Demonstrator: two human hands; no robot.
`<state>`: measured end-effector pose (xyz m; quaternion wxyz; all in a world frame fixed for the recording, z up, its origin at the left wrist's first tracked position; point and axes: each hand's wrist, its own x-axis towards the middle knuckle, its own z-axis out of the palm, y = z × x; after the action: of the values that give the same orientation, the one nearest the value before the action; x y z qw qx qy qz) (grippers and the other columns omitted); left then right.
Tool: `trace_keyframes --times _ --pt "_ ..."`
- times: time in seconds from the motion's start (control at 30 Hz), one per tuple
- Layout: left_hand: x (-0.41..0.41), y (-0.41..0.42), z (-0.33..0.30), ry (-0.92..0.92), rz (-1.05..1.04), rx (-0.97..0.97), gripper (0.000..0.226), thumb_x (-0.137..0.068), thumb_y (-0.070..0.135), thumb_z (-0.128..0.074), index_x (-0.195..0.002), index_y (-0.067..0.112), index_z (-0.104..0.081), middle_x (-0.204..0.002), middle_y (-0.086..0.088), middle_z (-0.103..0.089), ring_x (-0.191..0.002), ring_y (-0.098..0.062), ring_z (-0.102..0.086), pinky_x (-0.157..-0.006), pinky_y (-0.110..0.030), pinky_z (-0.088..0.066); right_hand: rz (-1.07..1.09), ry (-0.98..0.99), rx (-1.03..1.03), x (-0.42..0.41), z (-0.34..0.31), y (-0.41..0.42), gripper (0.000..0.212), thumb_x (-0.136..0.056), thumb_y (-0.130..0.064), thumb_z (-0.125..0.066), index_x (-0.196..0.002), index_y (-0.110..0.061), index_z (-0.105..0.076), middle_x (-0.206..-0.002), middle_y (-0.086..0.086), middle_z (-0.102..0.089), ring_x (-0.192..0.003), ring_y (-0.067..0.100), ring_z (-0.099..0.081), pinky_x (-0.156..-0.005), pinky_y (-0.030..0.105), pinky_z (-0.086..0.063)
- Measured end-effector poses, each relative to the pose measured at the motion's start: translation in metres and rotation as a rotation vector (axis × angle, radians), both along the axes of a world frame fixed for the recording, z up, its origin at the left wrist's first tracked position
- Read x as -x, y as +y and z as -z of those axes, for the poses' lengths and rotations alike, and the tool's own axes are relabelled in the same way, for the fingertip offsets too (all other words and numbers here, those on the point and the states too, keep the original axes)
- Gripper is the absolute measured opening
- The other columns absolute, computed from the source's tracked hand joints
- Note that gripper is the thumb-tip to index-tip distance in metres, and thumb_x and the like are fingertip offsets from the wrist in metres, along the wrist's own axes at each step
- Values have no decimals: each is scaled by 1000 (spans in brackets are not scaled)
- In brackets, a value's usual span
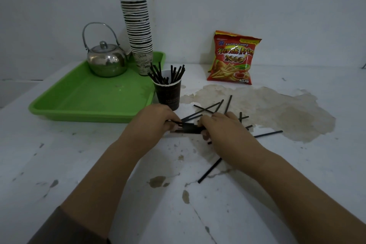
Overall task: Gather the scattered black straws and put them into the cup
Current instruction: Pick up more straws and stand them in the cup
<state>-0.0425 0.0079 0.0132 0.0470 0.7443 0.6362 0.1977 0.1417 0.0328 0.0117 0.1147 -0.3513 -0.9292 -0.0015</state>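
Observation:
A dark paper cup stands at the table's middle with several black straws upright in it. Just in front of it, my left hand and my right hand both grip a small bundle of black straws lying flat between them. More loose black straws lie crossed on the table behind my right hand. One straw pokes out to its right. Another straw lies nearer to me, partly under my right wrist.
A green tray at the left carries a steel teapot and a tall stack of paper cups. A red snack bag leans on the wall at the back right. The white table is stained and chipped.

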Motion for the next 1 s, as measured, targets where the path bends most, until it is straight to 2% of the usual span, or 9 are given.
trace_keyframes --times 0.07,0.13,0.23,0.33,0.5,0.6,0.7,0.87,1.0 --pt "0 1 1 10 -13 -5 25 -85 12 -59 -109 16 -67 -100 -12 -67 -91 -25 -57 -77 -33 -41 56 165 221 -5 -6 2 16 -93 -7 -43 -89 -22 -46 -73 -10 -51 -71 13 -46 -63 20 -26" --pt "-2 2 3 3 -15 4 26 -86 16 -59 -112 16 -65 -103 -13 -66 -93 -26 -57 -79 -35 -43 96 468 452 -9 -10 5 15 -95 -11 -43 -85 -21 -48 -69 -11 -55 -64 10 -49 -58 15 -35" --pt "-10 3 7 -19 9 7 29 -88 17 -57 -116 13 -62 -104 -13 -64 -94 -25 -56 -80 -33 -43 111 844 558 -14 -11 9 16 -94 -8 -44 -84 -17 -53 -67 -6 -61 -70 16 -60 -69 16 -43" --pt "-22 4 10 -17 54 -57 29 -88 13 -56 -116 9 -61 -106 -12 -63 -99 -25 -54 -80 -24 -38 103 1091 673 -16 -12 11 16 -95 -5 -41 -95 -11 -56 -66 -5 -61 -65 11 -62 -73 22 -50" --pt "-38 11 18 60 135 -39 32 -91 16 -51 -122 11 -56 -121 -9 -58 -112 -23 -47 -80 -15 -26 103 1220 769 -16 -13 15 31 -98 -5 -34 -107 -21 -59 -71 -2 -52 -65 8 -61 -73 19 -51" --pt "-41 15 25 94 138 -14 33 -93 16 -50 -125 15 -54 -126 -7 -56 -115 -21 -44 -85 -21 -31 89 1274 842 -15 -12 14 32 -98 -6 -32 -102 -20 -60 -72 -1 -49 -69 12 -56 -75 24 -47" --pt "-41 15 27 109 138 -73 31 -92 14 -51 -122 16 -57 -112 -9 -62 -103 -25 -47 -80 -30 -37 91 1348 923 -15 -13 13 29 -99 -7 -31 -96 -16 -58 -71 0 -48 -66 13 -57 -77 28 -48" --pt "-42 11 24 118 145 -103 29 -94 18 -46 -120 16 -58 -110 -7 -61 -103 -22 -46 -83 -30 -36 62 1372 993 -15 -12 14 22 -100 -8 -28 -96 -13 -49 -73 5 -60 -75 22 -67 -75 28 -53" --pt "-43 9 21 98 153 -82 28 -94 19 -45 -118 16 -60 -110 -6 -59 -104 -21 -45 -83 -30 -38 123 1277 855 -16 -7 18 19 -99 -13 -33 -94 -20 -50 -83 0 -73 -93 21 -65 -84 36 -48"
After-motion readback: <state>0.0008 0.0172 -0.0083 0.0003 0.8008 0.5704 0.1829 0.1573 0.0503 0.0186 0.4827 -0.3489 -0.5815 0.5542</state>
